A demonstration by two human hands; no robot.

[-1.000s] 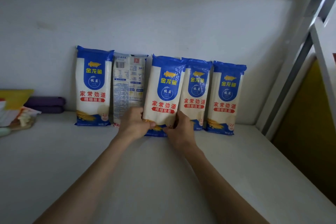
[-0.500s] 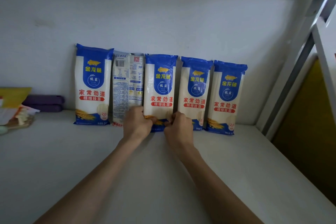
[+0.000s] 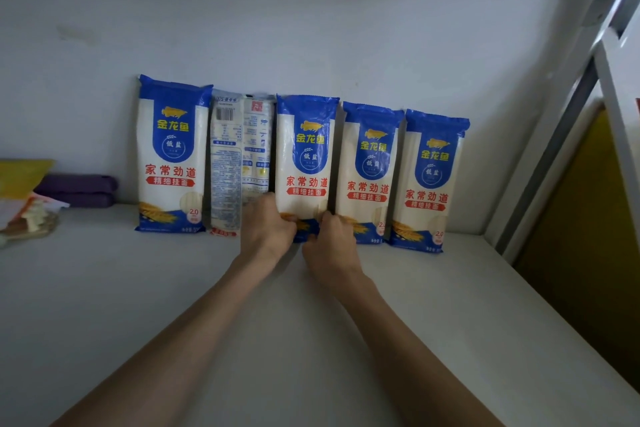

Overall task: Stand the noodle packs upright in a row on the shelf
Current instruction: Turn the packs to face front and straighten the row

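Several blue-and-white noodle packs stand upright in a row against the back wall of the white shelf (image 3: 311, 340). The middle pack (image 3: 306, 156) is held at its lower end by both hands: my left hand (image 3: 268, 229) grips its bottom left corner and my right hand (image 3: 330, 239) pinches its bottom right. To its left stands a pack turned back side out (image 3: 239, 156), then a front-facing pack (image 3: 171, 152). Two more packs (image 3: 369, 170) (image 3: 431, 180) stand to its right.
Purple folded items (image 3: 78, 189) lie by the wall at the left, with a yellow bag (image 3: 20, 175) and a small packet (image 3: 31, 218) at the left edge. A white metal frame post (image 3: 554, 135) slants up on the right, a yellow panel (image 3: 581, 218) behind it.
The middle pack leaned right over its neighbour a second ago. It now stands straight between the packs on either side, both hands still at its base.
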